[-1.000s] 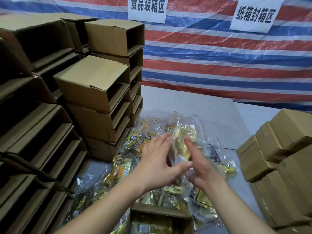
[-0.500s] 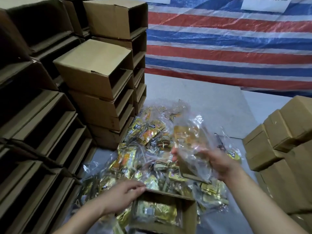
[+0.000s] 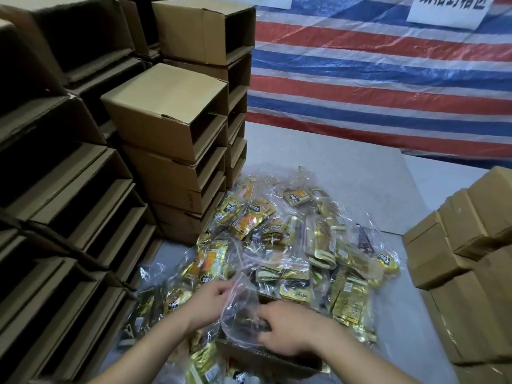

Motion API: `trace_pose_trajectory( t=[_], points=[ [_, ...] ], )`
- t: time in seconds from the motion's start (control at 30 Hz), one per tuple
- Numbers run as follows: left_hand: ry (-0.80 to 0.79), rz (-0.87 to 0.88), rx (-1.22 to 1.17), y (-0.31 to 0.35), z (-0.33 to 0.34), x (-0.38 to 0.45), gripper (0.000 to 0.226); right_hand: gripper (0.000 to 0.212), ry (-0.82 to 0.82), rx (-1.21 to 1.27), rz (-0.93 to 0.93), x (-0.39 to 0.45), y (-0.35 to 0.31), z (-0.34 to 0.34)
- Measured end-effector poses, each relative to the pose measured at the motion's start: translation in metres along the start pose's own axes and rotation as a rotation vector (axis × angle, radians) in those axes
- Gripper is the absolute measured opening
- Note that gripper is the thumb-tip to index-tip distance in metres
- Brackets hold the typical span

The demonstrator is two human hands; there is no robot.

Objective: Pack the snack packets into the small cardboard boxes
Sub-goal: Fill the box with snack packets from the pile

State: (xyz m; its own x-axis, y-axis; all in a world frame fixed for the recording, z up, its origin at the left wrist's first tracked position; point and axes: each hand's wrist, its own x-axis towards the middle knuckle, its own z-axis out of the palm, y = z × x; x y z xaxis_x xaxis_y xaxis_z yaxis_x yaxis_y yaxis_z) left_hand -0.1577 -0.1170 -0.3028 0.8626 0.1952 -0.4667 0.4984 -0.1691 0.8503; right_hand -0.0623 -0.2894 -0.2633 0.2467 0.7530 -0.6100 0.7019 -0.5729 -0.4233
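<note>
A heap of gold snack packets in clear plastic bags lies on the grey table. A small open cardboard box stands at the near edge of the heap. Both hands are over the box with a clear bag of packets between them. My left hand pinches the bag's upper left edge. My right hand lies on the bag, fingers curled over it, pressing it down into the box. The box's inside is mostly hidden by the bag and my hands.
Stacks of empty open cardboard boxes fill the left side. Closed small boxes are stacked at the right. A red, white and blue striped tarp hangs behind the table.
My right hand has brought the bag of packets down from above the heap onto the box. My left hand moved from the box's rim to the bag's edge.
</note>
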Motion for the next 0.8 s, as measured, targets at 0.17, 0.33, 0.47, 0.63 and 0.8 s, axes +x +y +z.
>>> trace_pose_trajectory(
  t=[0.17,0.33,0.47,0.63,0.8],
  points=[
    [-0.027,0.01,-0.008,-0.008,-0.004,0.001,0.04,0.055,0.064,-0.006,-0.017,0.014,0.003,0.02],
    [0.076,0.079,0.04,-0.022,0.006,0.007,0.045,0.053,0.051,-0.036,0.081,0.022,0.006,0.037],
    [0.156,0.129,-0.023,-0.028,0.008,0.009,0.048,0.078,-0.008,0.4,0.171,0.014,0.008,0.024],
    [0.151,0.115,0.002,-0.038,0.008,0.012,0.057,0.051,0.037,0.332,0.108,-0.016,0.009,-0.007],
    [0.181,0.122,-0.002,-0.034,0.011,0.009,0.062,0.035,-0.055,0.256,0.1,0.001,-0.01,0.007]
  ],
)
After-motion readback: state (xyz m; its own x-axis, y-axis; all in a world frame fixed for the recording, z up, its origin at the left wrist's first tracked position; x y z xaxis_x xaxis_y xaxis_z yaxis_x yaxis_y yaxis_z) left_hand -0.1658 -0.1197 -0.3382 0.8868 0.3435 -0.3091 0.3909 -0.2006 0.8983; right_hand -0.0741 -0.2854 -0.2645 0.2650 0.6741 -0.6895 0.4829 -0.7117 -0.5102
